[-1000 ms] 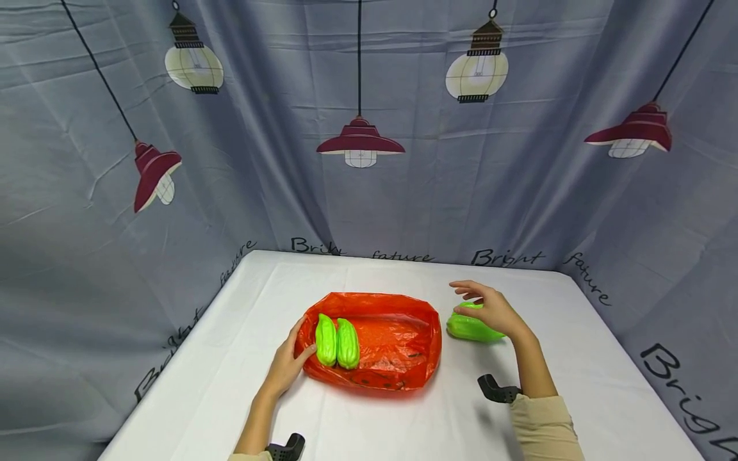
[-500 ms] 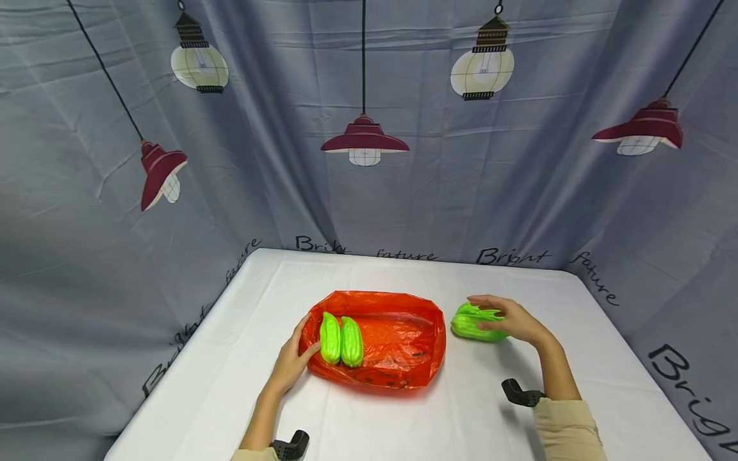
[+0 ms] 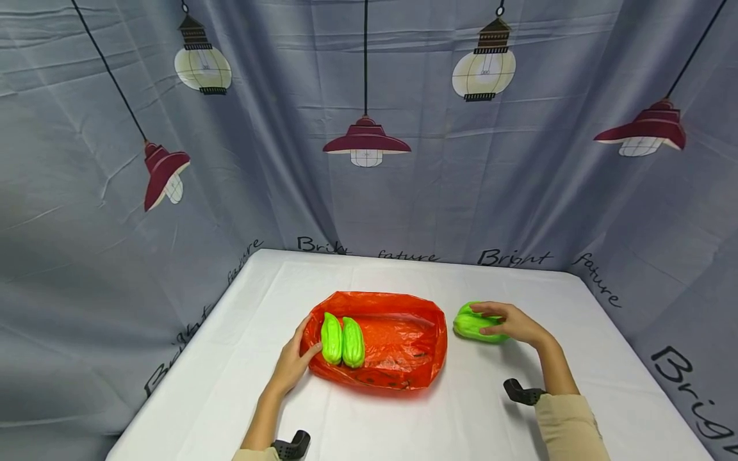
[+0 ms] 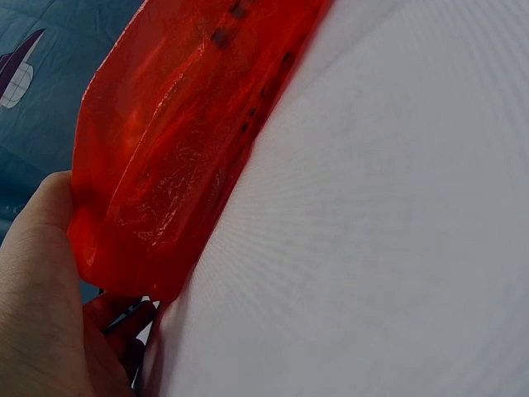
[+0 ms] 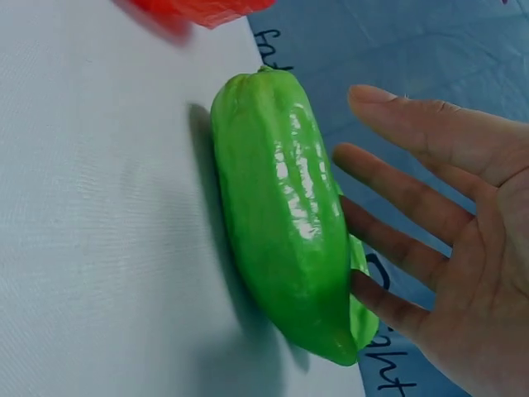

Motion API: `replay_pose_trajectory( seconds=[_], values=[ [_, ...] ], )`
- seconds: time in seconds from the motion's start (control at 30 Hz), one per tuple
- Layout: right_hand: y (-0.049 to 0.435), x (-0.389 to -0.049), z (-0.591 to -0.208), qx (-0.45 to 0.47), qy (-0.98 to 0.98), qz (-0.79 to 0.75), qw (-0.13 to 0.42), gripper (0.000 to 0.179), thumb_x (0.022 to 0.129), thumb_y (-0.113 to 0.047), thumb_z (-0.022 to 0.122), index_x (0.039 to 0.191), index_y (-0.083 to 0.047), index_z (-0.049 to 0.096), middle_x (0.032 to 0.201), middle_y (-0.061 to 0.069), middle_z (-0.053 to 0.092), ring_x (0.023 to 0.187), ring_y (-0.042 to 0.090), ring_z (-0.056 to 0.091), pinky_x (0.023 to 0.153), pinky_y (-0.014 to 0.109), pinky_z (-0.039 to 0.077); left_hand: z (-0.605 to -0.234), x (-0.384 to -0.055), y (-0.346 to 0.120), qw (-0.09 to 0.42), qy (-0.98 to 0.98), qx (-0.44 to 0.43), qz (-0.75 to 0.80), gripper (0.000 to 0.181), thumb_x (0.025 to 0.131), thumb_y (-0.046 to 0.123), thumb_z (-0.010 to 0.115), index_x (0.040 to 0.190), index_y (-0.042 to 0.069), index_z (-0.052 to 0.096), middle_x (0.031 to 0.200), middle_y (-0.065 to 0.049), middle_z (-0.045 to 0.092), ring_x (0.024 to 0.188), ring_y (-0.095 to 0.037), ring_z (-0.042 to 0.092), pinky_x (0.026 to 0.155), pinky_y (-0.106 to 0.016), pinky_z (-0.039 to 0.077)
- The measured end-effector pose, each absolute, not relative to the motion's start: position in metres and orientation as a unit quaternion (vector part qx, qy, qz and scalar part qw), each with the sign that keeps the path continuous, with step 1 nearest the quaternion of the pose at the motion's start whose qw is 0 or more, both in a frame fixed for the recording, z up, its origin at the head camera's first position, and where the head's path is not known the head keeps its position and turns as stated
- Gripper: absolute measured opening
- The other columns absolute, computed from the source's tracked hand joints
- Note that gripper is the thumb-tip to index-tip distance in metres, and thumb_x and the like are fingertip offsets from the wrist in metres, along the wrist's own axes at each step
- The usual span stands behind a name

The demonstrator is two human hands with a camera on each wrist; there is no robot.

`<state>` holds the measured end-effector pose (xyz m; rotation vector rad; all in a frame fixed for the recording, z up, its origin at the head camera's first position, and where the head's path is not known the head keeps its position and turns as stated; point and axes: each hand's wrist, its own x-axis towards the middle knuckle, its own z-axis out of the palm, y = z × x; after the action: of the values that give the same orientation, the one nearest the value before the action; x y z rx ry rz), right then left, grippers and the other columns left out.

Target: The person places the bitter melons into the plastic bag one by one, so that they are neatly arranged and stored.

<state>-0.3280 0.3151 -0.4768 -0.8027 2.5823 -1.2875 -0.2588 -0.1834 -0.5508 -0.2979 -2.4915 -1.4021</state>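
In the head view my left hand (image 3: 291,363) holds the left rim of an open red plastic bag (image 3: 398,339), thumb inside, fingers outside. Two bright green, ribbed gourds (image 3: 331,339) lie side by side within the bag's left part. To the bag's right, my right hand (image 3: 513,323) hovers over another pair: a front gourd (image 3: 473,328) and a rear gourd (image 3: 468,309), partly covered by the fingers. The right wrist view shows the fingers (image 5: 405,186) extended beside the front gourd (image 5: 277,198), thumb apart from it; fingertip contact is unclear.
A white cloth covers the table (image 3: 369,422). Behind and around it hangs a grey-blue curtain (image 3: 277,192) printed with lamps and lettering. Each wrist carries a black camera mount (image 3: 521,392).
My right hand has moved right and lowered onto the pair of gourds outside the bag. The left hand keeps its hold on the bag. The head view has shifted slightly.
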Motion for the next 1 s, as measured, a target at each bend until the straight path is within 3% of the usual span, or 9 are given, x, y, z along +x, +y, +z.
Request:
replay_pose_trajectory(
  seconds=[0.47,0.77,1.0],
  values=[
    [0.315,-0.334,-0.48,-0.244,0.877,-0.41,0.055,0.055,0.076,-0.011,0.075,0.123,0.006,0.054,0.122,0.023,0.055,0.106,0.041,0.053,0.089,0.055,0.041,-0.549,-0.26,-0.183,0.135,-0.857,-0.105,-0.486,0.066,0.088,0.035,0.06,0.146,0.023,0.029,0.14,-0.014,0.04,0.124,-0.036,0.04,0.1,-0.055,0.031],
    [0.316,-0.333,-0.484,-0.237,0.878,-0.409,0.077,0.057,0.075,-0.016,0.076,0.124,0.004,0.055,0.124,0.021,0.054,0.118,0.04,0.045,0.096,0.055,0.034,-0.55,-0.26,-0.183,0.132,-0.858,-0.105,-0.486,0.067,0.088,0.036,0.06,0.146,0.024,0.028,0.141,-0.014,0.04,0.124,-0.036,0.04,0.1,-0.055,0.03],
    [0.314,-0.332,-0.487,-0.246,0.88,-0.401,0.067,0.054,0.075,-0.016,0.077,0.122,0.002,0.057,0.123,0.019,0.056,0.117,0.039,0.045,0.095,0.053,0.036,-0.55,-0.26,-0.183,0.132,-0.859,-0.102,-0.484,0.067,0.088,0.035,0.061,0.146,0.024,0.028,0.141,-0.013,0.04,0.125,-0.036,0.04,0.1,-0.055,0.03]
  ],
)
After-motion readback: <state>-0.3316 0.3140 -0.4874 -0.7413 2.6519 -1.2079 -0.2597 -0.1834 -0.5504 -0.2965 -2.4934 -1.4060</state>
